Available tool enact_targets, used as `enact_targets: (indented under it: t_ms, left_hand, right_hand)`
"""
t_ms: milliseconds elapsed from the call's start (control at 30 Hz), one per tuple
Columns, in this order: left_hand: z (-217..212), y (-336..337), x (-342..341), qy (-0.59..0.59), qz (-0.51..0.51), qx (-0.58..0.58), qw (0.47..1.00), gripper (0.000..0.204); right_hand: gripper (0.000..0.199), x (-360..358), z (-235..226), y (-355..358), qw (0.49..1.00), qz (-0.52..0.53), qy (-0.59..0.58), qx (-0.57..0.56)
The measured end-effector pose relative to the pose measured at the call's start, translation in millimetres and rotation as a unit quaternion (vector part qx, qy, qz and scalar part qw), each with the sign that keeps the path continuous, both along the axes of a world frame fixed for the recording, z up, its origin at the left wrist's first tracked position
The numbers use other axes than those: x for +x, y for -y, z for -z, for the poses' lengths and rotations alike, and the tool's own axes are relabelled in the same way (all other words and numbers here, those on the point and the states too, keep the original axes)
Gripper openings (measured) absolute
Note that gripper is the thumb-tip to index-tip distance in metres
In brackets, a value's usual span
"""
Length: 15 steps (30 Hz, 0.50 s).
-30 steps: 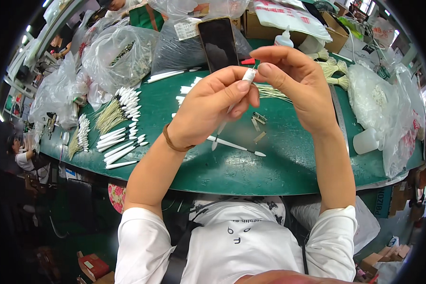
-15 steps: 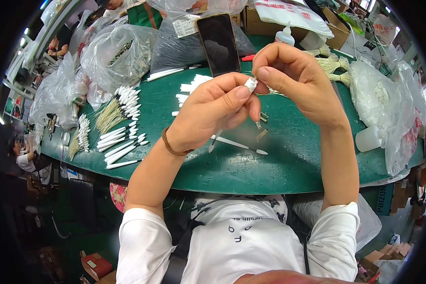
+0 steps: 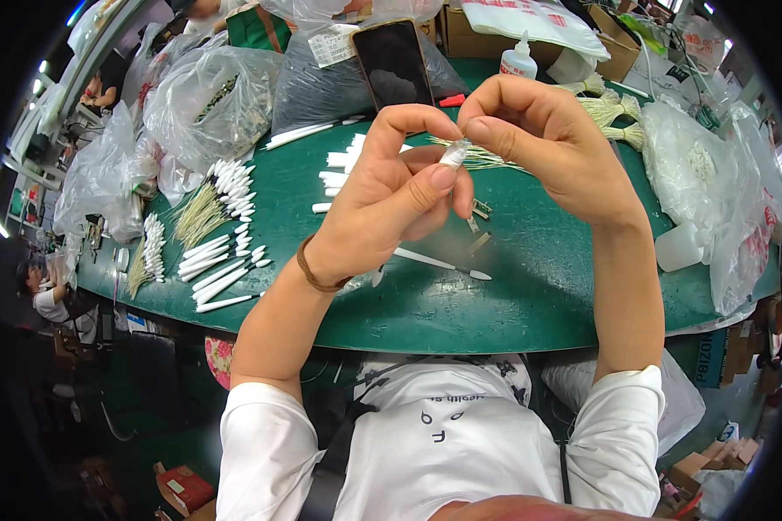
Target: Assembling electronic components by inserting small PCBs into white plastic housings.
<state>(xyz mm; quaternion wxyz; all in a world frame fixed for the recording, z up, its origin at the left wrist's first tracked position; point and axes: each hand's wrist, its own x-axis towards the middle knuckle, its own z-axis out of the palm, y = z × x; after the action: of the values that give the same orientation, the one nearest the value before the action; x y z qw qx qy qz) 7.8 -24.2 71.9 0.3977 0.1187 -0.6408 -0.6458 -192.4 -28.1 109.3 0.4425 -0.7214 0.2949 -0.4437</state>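
Note:
My left hand (image 3: 391, 204) and my right hand (image 3: 543, 143) meet above the green table (image 3: 495, 304). Both pinch a small white cap-like piece (image 3: 453, 154) between thumb and fingertips. My left wrist wears a brown band (image 3: 314, 271). Under the hands lie a long white stick (image 3: 443, 263), a few small metal clips (image 3: 478, 217) and a bundle of thin pale strands (image 3: 487, 161).
Rows of white tipped sticks (image 3: 222, 260) and finished bundles (image 3: 213, 195) lie at the left. Clear plastic bags (image 3: 195, 104) crowd the back left and the right (image 3: 712, 165). A dark phone (image 3: 393, 61) leans at the back, beside a white glue bottle (image 3: 519, 59). A white cup (image 3: 676, 247) stands at the right.
Both hands have come up closer to the camera with the white piece; more of it now sits inside the fingers.

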Motion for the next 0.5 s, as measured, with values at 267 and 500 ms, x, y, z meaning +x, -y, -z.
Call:
enact_targets:
  t_ms: [267, 500]
  left_hand:
    - [2.3, 1.0, -0.5, -0.020, 0.006, 0.013, 1.000, 0.026]
    - [4.1, -3.6, -0.5, -0.022, 0.000, -0.002, 1.000, 0.026]
  right_hand:
    - [0.018, 2.4, -0.3, 0.1, 0.999, 0.012, -0.018, -0.033]
    - [0.017, 0.7, -0.1, -4.2, 0.999, 0.008, -0.022, -0.028]
